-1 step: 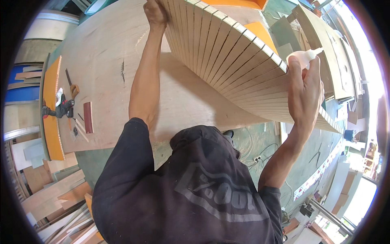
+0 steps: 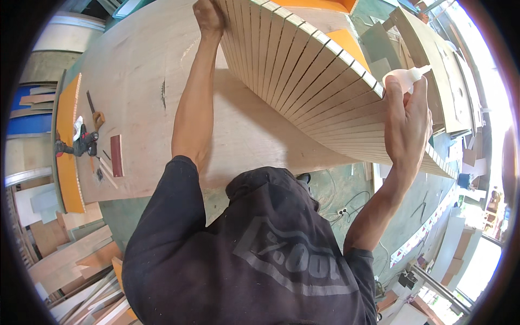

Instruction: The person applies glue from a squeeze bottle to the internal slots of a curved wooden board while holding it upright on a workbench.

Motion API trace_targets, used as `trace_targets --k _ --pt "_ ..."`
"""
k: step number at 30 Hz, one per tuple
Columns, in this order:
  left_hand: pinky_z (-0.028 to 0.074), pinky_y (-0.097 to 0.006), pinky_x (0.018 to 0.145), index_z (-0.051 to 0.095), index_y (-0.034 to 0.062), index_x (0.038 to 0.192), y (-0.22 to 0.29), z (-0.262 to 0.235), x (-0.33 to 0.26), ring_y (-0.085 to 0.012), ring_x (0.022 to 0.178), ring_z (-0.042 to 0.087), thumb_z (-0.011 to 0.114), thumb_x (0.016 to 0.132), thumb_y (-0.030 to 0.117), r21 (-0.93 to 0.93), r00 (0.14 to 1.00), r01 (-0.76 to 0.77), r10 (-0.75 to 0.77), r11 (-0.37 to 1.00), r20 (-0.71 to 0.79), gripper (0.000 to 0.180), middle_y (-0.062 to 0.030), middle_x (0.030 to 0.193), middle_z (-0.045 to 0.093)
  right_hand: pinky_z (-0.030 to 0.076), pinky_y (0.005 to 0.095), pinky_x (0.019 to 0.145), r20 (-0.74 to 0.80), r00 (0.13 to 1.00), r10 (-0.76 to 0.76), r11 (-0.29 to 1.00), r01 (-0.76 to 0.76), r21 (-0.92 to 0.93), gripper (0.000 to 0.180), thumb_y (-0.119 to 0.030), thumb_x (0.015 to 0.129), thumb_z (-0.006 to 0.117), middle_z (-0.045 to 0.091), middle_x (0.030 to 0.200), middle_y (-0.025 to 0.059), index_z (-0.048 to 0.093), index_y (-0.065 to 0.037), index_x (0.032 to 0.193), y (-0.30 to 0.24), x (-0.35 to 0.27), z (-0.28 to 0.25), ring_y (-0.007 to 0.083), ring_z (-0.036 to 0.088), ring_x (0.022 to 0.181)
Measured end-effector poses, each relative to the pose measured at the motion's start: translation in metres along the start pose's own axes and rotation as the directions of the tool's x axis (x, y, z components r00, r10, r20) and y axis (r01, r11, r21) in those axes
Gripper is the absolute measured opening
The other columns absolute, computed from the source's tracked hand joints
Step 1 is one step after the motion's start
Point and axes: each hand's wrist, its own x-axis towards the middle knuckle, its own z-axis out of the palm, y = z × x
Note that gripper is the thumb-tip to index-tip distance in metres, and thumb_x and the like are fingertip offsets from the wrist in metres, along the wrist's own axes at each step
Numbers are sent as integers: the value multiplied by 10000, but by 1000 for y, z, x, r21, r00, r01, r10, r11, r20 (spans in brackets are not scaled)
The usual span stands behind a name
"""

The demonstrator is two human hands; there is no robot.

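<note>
A large wooden panel (image 2: 319, 103), scored with many parallel dark grooves, stands tilted over the worktable (image 2: 135, 70). Its pale edge (image 2: 309, 31) shows the ends of the grooves. My left hand (image 2: 208, 17) is closed around the panel's far left corner; the fingertips are partly hidden. Between the thumb and fingers of my right hand (image 2: 407, 119) is a whitish, translucent squeeze bottle (image 2: 400, 77) with a narrow nozzle, lying sideways and pointing right. That hand is beside the panel's right edge; whether it touches the wood I cannot tell.
On the table's left lie a cordless drill (image 2: 85, 144), a handsaw (image 2: 97, 118) and a dark red strip (image 2: 117, 156). An orange board (image 2: 70, 146) stands at the left edge. Wood offcuts (image 2: 70, 254) are piled at lower left. Cables (image 2: 352, 208) cross the green floor.
</note>
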Motion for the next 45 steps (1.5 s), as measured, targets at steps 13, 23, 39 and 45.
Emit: trace_targets --k 13,23,39,45 --pt "504 -355 943 614 -23 1346 -9 17 9 -225 1042 665 250 1089 611 -91 993 -115 118 989 27 775 -144 1108 727 493 388 875 67 996 54 998 -55 6 375 -400 1029 565 725 920 134 607 -53 1165 -6 1 -1 219 681 887" --pt "534 -384 810 596 -18 1334 -12 25 14 -228 909 677 249 1088 604 -94 995 -102 103 990 10 754 -139 990 725 496 398 825 50 998 39 999 -40 8 392 -406 1019 571 698 881 125 601 -37 1147 3 8 2 224 659 812" --pt "522 -362 932 619 -19 1342 -12 25 23 -211 1053 670 261 1091 603 -261 992 17 15 965 122 760 -139 1134 728 506 428 702 44 994 -102 994 101 31 368 -377 1009 566 676 734 146 566 -27 1124 9 15 9 258 667 670" --pt "530 -363 890 670 -8 1220 -5 28 22 -199 988 682 269 1081 626 -318 975 121 -51 940 218 763 -121 1056 741 510 413 702 87 992 -95 995 91 49 339 -330 1006 550 683 738 145 571 -31 1166 8 16 5 221 667 673"
